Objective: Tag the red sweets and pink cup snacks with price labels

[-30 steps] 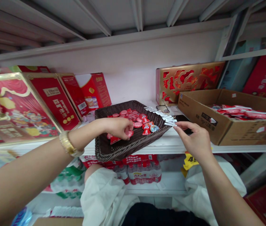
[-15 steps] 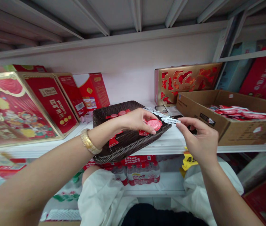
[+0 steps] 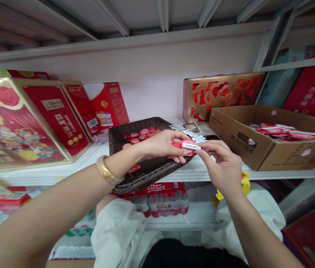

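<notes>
Over the right end of the dark wicker basket (image 3: 146, 179) in the head view, the left hand (image 3: 161, 143) is clamped on a red packet (image 3: 188, 142), seemingly to keep it steady and the white label (image 3: 191, 146) facing up. Right hand (image 3: 223, 163) has fingertips at the label's end, can't tell if pinching. More strips (image 3: 185, 131) line the rim, probably for easy reach.

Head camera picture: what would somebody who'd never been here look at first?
Probably the red packet with its white label, in the left hand at the right end of the dark basket, the right hand at the label's edge. Next, maybe the gold box with red cutouts, standing behind to the right, or the gold bracelet on the left wrist.
</notes>
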Motion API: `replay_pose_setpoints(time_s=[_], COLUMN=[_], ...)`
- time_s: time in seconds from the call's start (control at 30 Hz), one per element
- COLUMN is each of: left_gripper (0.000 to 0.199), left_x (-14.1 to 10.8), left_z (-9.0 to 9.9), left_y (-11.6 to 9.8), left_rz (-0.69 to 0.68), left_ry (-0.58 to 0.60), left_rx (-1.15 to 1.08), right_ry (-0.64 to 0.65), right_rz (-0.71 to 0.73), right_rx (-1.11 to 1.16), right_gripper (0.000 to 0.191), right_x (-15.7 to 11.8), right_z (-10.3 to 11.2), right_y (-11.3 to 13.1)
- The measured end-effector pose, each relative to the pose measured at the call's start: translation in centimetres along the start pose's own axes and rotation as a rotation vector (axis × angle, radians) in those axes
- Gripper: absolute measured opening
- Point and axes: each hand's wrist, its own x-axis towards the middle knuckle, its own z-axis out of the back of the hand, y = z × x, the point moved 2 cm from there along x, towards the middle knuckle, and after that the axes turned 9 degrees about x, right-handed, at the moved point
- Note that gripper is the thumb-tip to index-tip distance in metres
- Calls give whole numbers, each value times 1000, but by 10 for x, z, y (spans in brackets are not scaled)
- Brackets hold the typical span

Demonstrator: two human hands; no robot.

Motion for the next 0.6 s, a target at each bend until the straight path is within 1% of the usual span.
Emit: replay_pose_setpoints(time_s=[0.13,0.33,0.5,0.6], left_gripper=[45,38,34,33], left_x=[0,3,1,0], left_z=[-1,0,-1,-2], left_y=[4,12,10,9], left_rz=[-4,-27,-45,-47], left_ry=[-1,15,6,-5], left_rx=[-104,-204,-203,-198], right_ry=[6,11,9,8], right_rz=[32,49,-21,-76], right_rx=[-43,-31,41,73], right_gripper=[11,13,28,31], right_x=[-2,-5,-11,-13], right_z=[-3,-3,-4,-6], right_y=[1,-2,-3,-3])
